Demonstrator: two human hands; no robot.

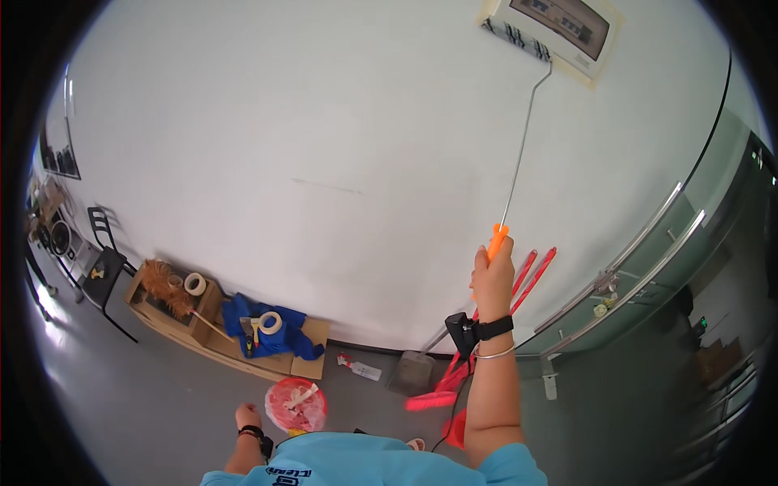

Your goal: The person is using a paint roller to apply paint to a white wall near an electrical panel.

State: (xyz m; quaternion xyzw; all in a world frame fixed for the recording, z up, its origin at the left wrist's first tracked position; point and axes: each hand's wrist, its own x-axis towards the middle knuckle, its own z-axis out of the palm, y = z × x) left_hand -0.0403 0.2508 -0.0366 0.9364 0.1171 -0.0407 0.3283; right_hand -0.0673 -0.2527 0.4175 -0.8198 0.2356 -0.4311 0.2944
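Note:
My right hand (493, 271) is raised toward the white wall (340, 121), wrapped round the orange handle of a paint roller (522, 146). A long thin metal rod runs up from the handle to a grey-and-black striped roller sleeve (516, 40). The sleeve lies at the lower left edge of a white electrical panel box (596, 58) with a dark window, framed by pale tape. Low on the left, my left hand (247, 416) hangs with its fingers curled in, and nothing shows in it. Beside it stands a red bin (269, 402) lined with a clear bag.
A cardboard box (174, 320) holds a feather duster (166, 290) and a tape roll. Blue cloth (296, 322) and another tape roll lie alongside. A spray bottle (361, 368), a dustpan (412, 374) and a red broom (433, 400) stand by the wall. Glass doors with metal handles (648, 259) are at right.

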